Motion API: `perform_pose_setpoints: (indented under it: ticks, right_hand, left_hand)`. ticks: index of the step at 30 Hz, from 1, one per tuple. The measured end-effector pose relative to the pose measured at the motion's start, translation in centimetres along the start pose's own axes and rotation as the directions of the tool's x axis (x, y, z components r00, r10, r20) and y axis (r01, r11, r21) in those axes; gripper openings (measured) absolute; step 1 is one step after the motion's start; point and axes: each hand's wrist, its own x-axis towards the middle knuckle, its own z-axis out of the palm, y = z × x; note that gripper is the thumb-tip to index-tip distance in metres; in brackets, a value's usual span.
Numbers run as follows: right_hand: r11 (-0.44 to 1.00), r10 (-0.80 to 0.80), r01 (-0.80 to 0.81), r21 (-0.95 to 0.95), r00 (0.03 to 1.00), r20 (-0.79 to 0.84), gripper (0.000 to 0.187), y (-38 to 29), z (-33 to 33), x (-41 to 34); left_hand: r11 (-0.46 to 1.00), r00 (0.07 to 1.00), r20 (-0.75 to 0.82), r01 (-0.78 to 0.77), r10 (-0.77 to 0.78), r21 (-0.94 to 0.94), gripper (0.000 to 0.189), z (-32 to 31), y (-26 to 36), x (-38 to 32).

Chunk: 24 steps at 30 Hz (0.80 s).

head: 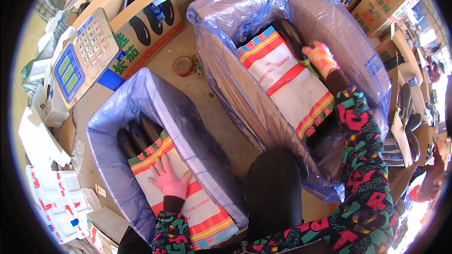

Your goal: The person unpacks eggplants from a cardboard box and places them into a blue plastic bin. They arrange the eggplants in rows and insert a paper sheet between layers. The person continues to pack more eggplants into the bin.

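Note:
My left hand [171, 180], in a pink glove, rests flat with fingers spread on a printed paper sheet [192, 215]. Under that sheet lie dark eggplants [136, 135], their ends showing, inside a box lined with a bluish plastic bag [116, 120]. My right hand [320, 59], in a patterned pink and yellow glove, is at the right edge of a second printed sheet [289, 77]. Close by are a green eggplant stem [308, 65] and a dark eggplant [291, 33]. Whether its curled fingers grip anything is unclear. This larger cardboard box [229, 67] also has a plastic liner.
A scale with a keypad [95, 44] stands at upper left, before an eggplant-printed carton [148, 24]. A tape roll [183, 66] lies on the floor between the boxes. White foam boxes [56, 201] sit at left. Stacked cartons [374, 7] and open eggplant boxes [400, 137] line the right.

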Motion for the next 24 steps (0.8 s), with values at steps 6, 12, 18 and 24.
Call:
perform_pose_setpoints:
  ticks: [6,12,18,24]
  right_hand:
    - [0.972,0.158,-0.192,-0.132,0.96,-0.233,0.07,2.4,8.9,1.2]
    - [0.988,-0.113,0.105,-0.115,0.992,-0.063,0.053,3.0,2.6,-0.7]
    - [0.878,-0.166,-0.005,0.479,0.935,0.313,0.039,-5.1,-5.1,-12.9]
    - [0.699,-0.612,0.498,0.513,0.788,0.069,0.043,-19.6,-8.5,-16.7]
  left_hand:
    - [0.999,0.999,0.033,0.005,-0.006,0.045,0.118,-0.3,0.0,0.0]
    - [0.998,0.999,-0.031,-0.044,0.043,-0.047,0.116,-0.5,-0.1,-0.5]
    - [0.997,1.0,-0.01,-0.027,0.026,-0.068,0.117,-1.4,-0.1,-0.7]
    - [0.992,0.999,0.002,-0.053,0.054,-0.112,0.112,-1.4,-0.6,-0.7]
